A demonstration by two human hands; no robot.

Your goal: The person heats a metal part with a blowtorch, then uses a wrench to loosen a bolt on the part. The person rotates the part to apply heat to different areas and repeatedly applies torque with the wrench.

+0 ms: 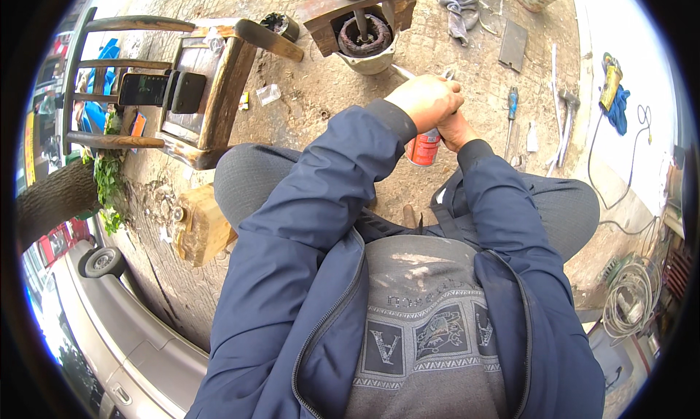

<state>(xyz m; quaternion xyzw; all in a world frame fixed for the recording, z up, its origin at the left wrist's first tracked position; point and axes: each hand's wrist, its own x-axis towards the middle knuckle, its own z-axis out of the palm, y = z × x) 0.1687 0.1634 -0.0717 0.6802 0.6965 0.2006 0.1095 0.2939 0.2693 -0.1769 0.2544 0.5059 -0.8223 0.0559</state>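
Observation:
Both my hands meet in front of me, above the ground between my bent knees. My left hand (pixel 423 102) is closed over the top of a red can (pixel 423 149), its fingers curled. A pale tapered tip (pixel 401 72) and a small metal end (pixel 448 74) show just beyond that hand; what they belong to is hidden. My right hand (pixel 457 131) is wrapped round the can from the right side. Just ahead stands a round metal housing (pixel 368 63) with a dark ring-shaped coil (pixel 363 40) inside. Across its top lies a thick rusty bar (pixel 328 9) with a bolt through it.
A wooden chair (pixel 219 91) lies at the left, a phone (pixel 142 89) on it. A wooden block (pixel 200 226) is by my left knee. On the right lie a blue-handled screwdriver (pixel 512 104), a hammer (pixel 567 116), a flat plate (pixel 513 44) and a grey rag (pixel 459 7).

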